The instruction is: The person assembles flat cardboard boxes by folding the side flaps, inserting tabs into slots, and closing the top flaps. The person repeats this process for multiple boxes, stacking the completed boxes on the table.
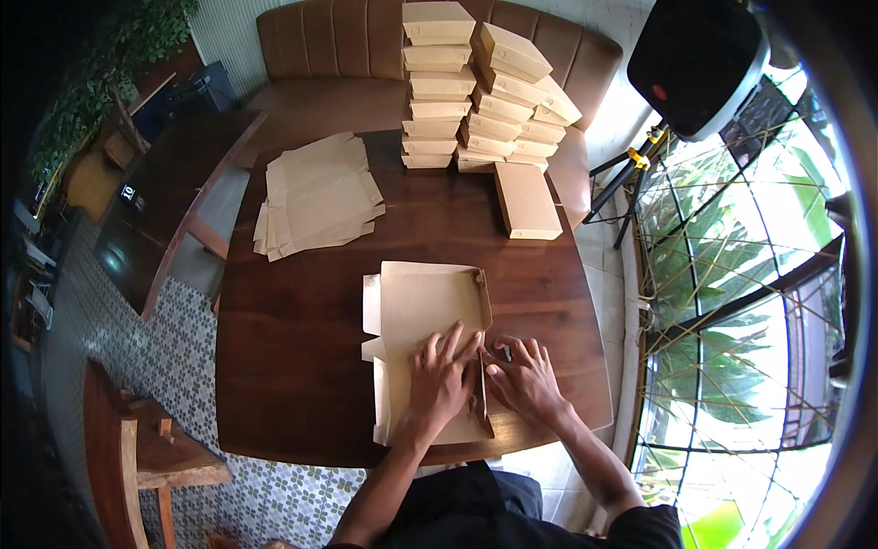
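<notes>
The left hand [442, 378] is lying palm down, fingers spread wide, pressing flat on the half-folded cardboard box [426, 316] that is sitting at the near edge of the wooden table [293, 348]. The right hand [523, 375] is resting just beside it, fingers bent against the box's raised right flap; whether it is pinching that flap is hard to tell from here. Both forearms are coming in from the lower edge, angled toward each other. A pile of flat box blanks [317, 195] is lying at the far left, and stacks of finished boxes [480, 91] are standing at the far edge.
</notes>
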